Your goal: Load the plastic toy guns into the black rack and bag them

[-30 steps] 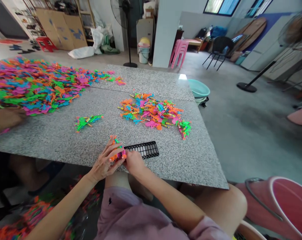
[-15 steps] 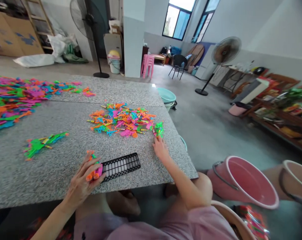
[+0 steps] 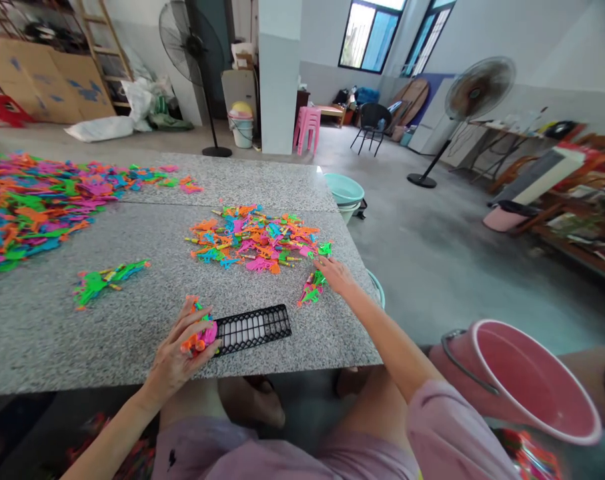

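Observation:
My left hand (image 3: 183,339) curls around a bunch of small plastic toys (image 3: 208,333) in orange, pink and green, gun-like in outline. It holds them at the left end of a black lattice basket (image 3: 255,329), which lies on the stone-topped table. My right hand (image 3: 336,273) reaches to the right edge of a mixed pile of the same toys (image 3: 262,237), its fingers stretched towards a green toy (image 3: 325,249). Whether the fingertips pinch anything is hard to see. Just below that hand lies a green and pink cluster of toys (image 3: 312,288).
A small group of toys (image 3: 107,280) lies left of my left hand, and a large heap (image 3: 37,200) covers the table's far left. Beyond the right edge stand a pink bucket (image 3: 532,380) and a turquoise basin (image 3: 343,189). Two standing fans (image 3: 195,45) are farther back.
The green and pink cluster now lies nearer me, below my right hand. That hand has shifted up towards the pile's edge. My left hand stays on its toys by the basket.

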A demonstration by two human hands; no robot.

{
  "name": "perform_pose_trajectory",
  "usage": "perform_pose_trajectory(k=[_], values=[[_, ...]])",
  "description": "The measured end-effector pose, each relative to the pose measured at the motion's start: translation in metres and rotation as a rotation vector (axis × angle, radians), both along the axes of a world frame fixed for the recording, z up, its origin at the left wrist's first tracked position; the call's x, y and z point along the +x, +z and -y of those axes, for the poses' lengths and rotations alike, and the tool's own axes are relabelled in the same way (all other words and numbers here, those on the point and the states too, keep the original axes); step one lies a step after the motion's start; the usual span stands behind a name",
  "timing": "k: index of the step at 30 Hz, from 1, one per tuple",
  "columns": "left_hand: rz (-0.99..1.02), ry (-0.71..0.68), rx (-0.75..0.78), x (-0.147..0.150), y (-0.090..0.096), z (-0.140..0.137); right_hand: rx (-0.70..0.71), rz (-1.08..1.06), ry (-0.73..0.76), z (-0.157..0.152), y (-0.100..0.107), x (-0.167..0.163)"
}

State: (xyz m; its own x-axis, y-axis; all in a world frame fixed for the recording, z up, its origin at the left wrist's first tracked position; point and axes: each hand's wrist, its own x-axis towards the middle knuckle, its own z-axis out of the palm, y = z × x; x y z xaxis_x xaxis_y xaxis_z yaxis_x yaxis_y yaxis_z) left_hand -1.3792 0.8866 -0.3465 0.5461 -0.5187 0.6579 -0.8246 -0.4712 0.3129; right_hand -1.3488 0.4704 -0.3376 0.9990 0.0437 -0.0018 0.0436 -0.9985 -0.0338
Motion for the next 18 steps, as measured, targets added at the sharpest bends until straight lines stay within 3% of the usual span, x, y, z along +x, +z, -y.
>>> perform_pose_trajectory(k=[5,10,12,14,17,18], values=[[-0.033,0.016,-0.003,-0.003,0.002,-0.003,0.032,-0.038,0.118,0.002,0.011,0.009],[-0.088,0.031,0.044,-0.008,0.005,-0.008,0.126,0.068,0.054,0.000,0.021,-0.008],[-0.096,0.031,0.043,-0.009,0.007,-0.006,0.290,0.086,0.012,-0.034,0.013,-0.020],[-0.096,0.032,0.026,-0.010,0.008,-0.003,0.821,-0.023,0.000,-0.089,-0.002,-0.031],[-0.088,0.033,0.014,-0.010,0.010,-0.001,0.974,-0.136,0.100,-0.179,-0.026,-0.033],[-0.084,0.032,0.021,-0.010,0.010,-0.002,1.047,-0.158,0.074,-0.203,-0.033,-0.029]])
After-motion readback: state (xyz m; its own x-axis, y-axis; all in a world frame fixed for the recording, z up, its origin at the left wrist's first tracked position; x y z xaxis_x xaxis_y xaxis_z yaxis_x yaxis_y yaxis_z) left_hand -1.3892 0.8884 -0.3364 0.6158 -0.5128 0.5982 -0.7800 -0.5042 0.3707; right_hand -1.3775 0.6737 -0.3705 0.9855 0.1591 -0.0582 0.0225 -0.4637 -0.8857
